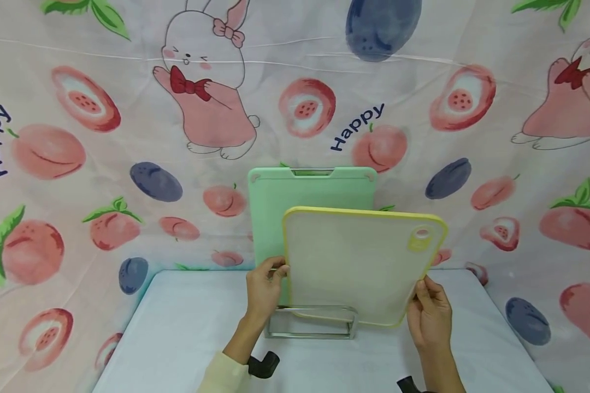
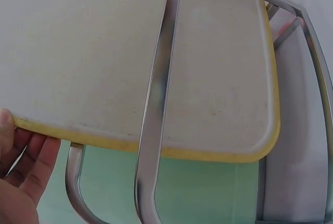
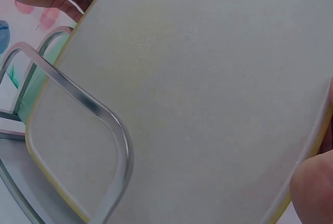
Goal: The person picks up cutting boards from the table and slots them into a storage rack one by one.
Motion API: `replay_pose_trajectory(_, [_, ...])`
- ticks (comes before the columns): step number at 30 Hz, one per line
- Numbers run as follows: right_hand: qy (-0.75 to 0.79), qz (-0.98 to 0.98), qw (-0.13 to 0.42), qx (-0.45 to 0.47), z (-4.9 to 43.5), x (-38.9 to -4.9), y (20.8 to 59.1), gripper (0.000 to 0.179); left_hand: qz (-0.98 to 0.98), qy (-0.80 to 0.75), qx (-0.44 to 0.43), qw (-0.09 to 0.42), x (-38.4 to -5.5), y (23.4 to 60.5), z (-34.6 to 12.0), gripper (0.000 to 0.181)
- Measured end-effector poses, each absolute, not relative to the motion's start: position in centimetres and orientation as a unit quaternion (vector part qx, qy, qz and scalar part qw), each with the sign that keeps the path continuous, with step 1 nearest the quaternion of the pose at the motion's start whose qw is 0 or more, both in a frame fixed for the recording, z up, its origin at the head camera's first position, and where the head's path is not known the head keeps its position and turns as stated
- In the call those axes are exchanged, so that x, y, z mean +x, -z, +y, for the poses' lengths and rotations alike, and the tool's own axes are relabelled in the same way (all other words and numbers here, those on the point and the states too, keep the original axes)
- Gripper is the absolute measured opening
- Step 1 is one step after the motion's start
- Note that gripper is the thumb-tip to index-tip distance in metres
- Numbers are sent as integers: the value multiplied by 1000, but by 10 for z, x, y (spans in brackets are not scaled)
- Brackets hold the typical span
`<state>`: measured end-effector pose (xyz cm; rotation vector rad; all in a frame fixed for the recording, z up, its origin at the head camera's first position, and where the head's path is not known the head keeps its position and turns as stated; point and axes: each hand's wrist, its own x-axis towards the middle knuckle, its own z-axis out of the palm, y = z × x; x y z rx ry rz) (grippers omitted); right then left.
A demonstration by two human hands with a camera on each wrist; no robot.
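Observation:
A pale cutting board with a yellow rim leans slightly askew, its right side standing out past the metal rack. My left hand pinches its left edge between thumb and fingers. On the opposite edge, my right hand grips the rim low down, thumb in front. In the left wrist view, the board's lower corner lies behind the rack's front loop. A green cutting board stands upright in the rack behind, partly hidden by the pale one. Whether the pale board touches the rack's base, I cannot tell.
The rack stands on a white-covered table. Behind it hangs a cloth printed with fruit and rabbits. A black wrist mount sits at my left wrist, and another at the right.

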<state>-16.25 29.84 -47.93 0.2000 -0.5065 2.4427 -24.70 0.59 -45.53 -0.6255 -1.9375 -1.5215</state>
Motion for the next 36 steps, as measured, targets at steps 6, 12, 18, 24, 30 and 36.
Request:
replay_pose_trajectory(6, [-930,-207,283,111,294,-162,481,30,-732,573,-221,294,-247,455,-2,12])
replay_pose_trajectory(12, [-929,-217,269,129,286,-166,483,32,-736,574,-210,291,-245,455,-13,14])
replay_pose_trajectory(18, [-929,-221,251,156,279,-169,484,33,-741,577,-193,283,-237,445,-22,13])
replay_pose_trajectory(24, [-931,-223,246,155,270,-172,484,30,-751,574,-175,275,-221,420,-28,13])
replay_pose_trajectory(30, [-938,-215,239,129,263,-175,483,30,-751,567,-182,286,-233,434,-38,12])
replay_pose_trajectory(36, [-940,-231,226,109,253,-175,482,28,-748,570,-177,289,-242,447,-52,12])
